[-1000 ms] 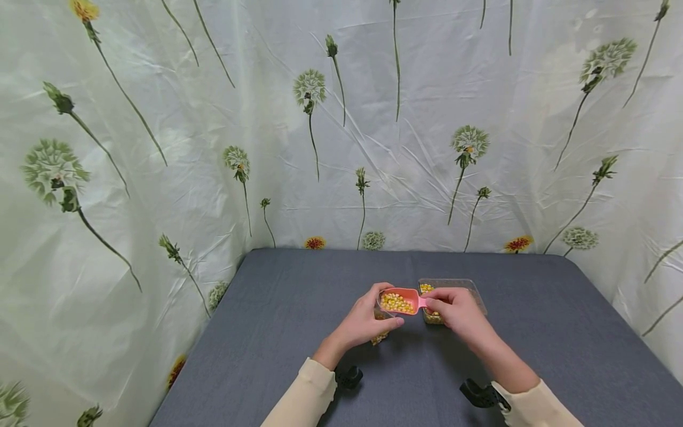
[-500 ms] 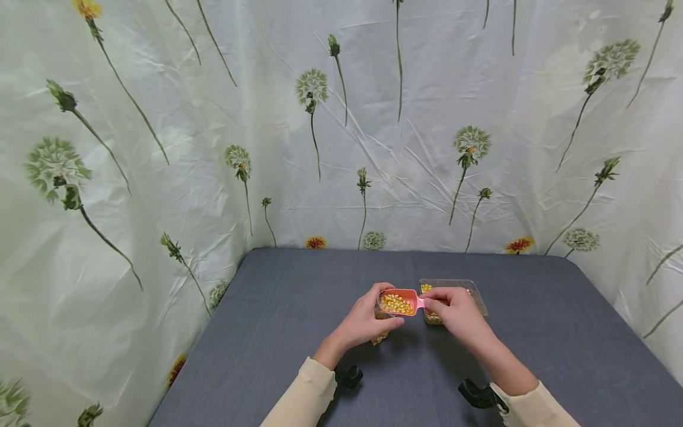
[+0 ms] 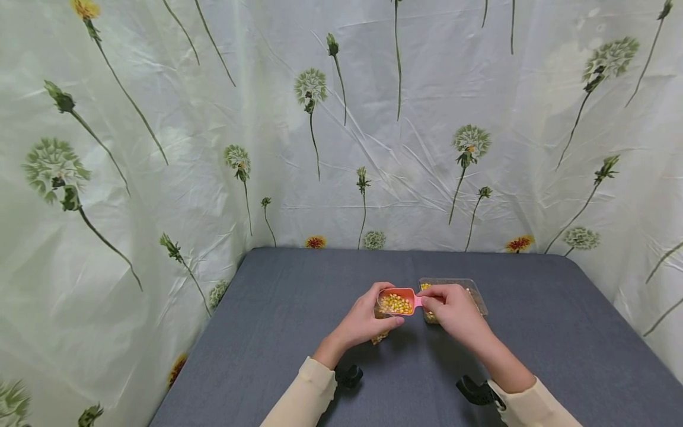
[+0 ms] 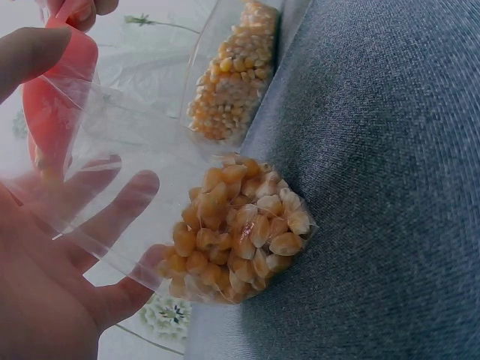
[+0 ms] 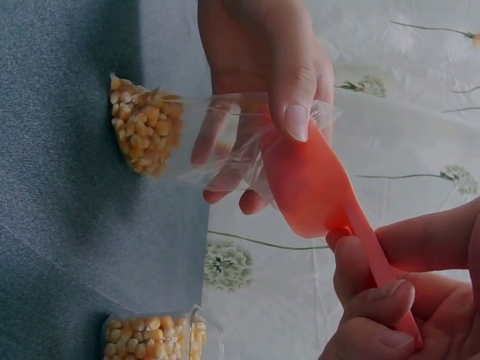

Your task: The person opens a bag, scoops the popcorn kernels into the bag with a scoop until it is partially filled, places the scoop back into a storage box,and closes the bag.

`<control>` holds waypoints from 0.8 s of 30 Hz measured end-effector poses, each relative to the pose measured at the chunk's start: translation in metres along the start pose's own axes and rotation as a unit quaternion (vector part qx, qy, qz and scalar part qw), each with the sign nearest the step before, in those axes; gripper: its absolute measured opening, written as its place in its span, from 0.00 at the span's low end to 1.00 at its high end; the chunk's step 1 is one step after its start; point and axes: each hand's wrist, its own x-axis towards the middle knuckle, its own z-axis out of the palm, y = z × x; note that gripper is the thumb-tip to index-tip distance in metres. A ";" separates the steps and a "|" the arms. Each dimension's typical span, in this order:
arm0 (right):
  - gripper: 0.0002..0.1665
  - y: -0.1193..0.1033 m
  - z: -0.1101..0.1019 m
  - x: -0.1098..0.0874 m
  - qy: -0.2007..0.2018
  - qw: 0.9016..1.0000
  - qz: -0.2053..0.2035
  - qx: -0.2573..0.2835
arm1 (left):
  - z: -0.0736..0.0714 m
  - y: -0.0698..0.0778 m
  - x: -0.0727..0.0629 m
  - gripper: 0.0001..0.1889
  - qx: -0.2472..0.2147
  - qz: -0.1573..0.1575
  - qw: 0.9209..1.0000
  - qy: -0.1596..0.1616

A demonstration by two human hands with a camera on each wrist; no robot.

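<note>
Pinches the slim handle of a small coral-pink plastic scoop (image 5: 311,187) in the right hand (image 3: 460,311), with thumb and fingertips closed firmly on it, probably for fine control of the tilt. Carries yellow and pale corn kernels (image 3: 396,303) in the scoop's bowl, pointed left, with its front end inside the mouth of a small clear plastic bag (image 4: 135,127). Curves the left hand (image 3: 360,317) into a wide C around that mouth, gripping it with the thumb on the near side, against film and scoop, and the fingers loosely spread behind; likely does so to hold the limp film apart and steady the bowl at once. Slopes the scoop a little toward the bag in the right wrist view, with the handle end higher, presumably to favour a slide inward rather than back toward the right hand. Suspends the bag below the grip, slack above and bulging with kernels at the bottom, low over a dark blue-grey cloth-covered table (image 3: 299,308); cannot tell for certain about contact with the cloth. Has a clear rectangular plastic box (image 3: 445,281) of kernels standing on the table to the right of the bag, toward the far side and partly hidden by the right hand, seemingly placed there for a short reach between box and bag. Faces a white dandelion-printed curtain (image 3: 341,148) beyond the far edge.
</note>
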 end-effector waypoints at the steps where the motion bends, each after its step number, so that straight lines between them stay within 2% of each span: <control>1: 0.10 0.000 0.000 0.000 0.000 1.000 0.000 -0.001 | 0.000 0.000 0.000 0.35 0.000 -0.001 1.000 0.000; 10: 0.11 -0.002 -0.002 0.000 -0.002 1.000 0.002 -0.003 | -0.001 0.000 0.001 0.34 0.000 0.012 1.000 -0.004; 24: 0.08 0.003 0.004 -0.001 0.020 0.999 -0.025 -0.026 | 0.001 0.001 0.000 0.34 0.004 -0.007 1.000 0.000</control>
